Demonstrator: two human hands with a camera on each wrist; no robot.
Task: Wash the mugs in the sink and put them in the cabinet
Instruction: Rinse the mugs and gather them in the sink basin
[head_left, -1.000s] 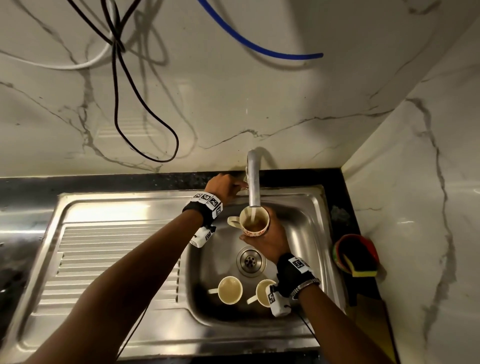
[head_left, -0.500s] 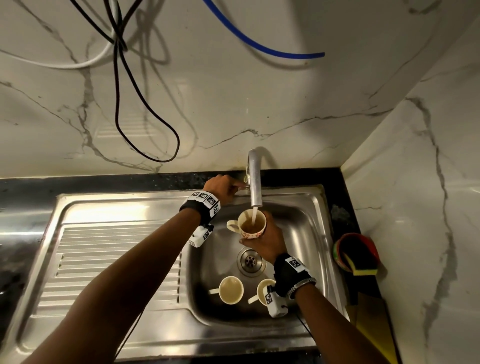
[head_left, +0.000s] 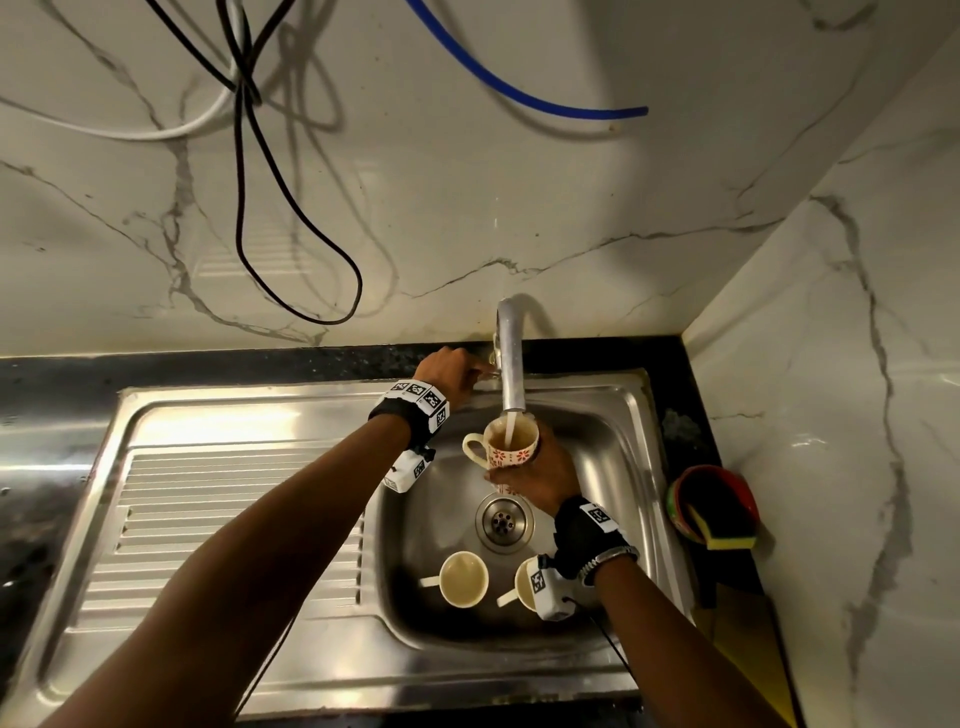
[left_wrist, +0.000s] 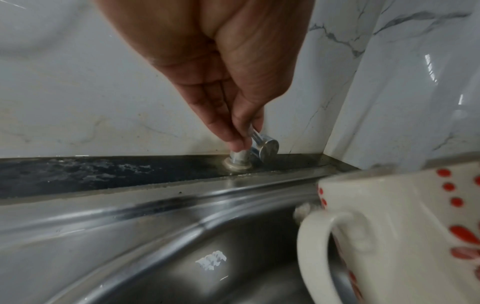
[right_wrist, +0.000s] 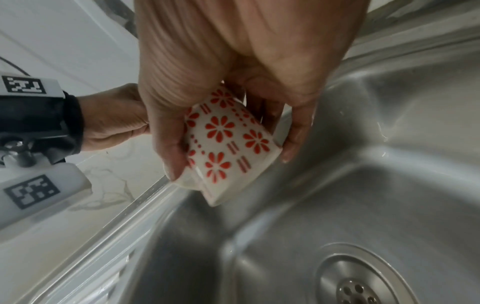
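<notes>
**Rinsing first mug under running tap**

R hand (head_left: 540, 480) grips floral mug (head_left: 511, 444) round its body, mouth up under tap spout (head_left: 511, 364) so the stream lands inside, above sink (head_left: 613, 467) basin. L hand (left_wrist: 233, 115) pinches tap lever (left_wrist: 262, 144), prob. to set flow. Mug: cream w/ red flower print, handle pointing left, brownish water inside. Two more mugs (head_left: 464, 579) wait on basin floor near drain (head_left: 504, 522).

Brushed steel sink (head_left: 249, 415), glossy marble wall (head_left: 467, 208) (veined), glazed ceramic mug (head_left: 511, 449)
</notes>
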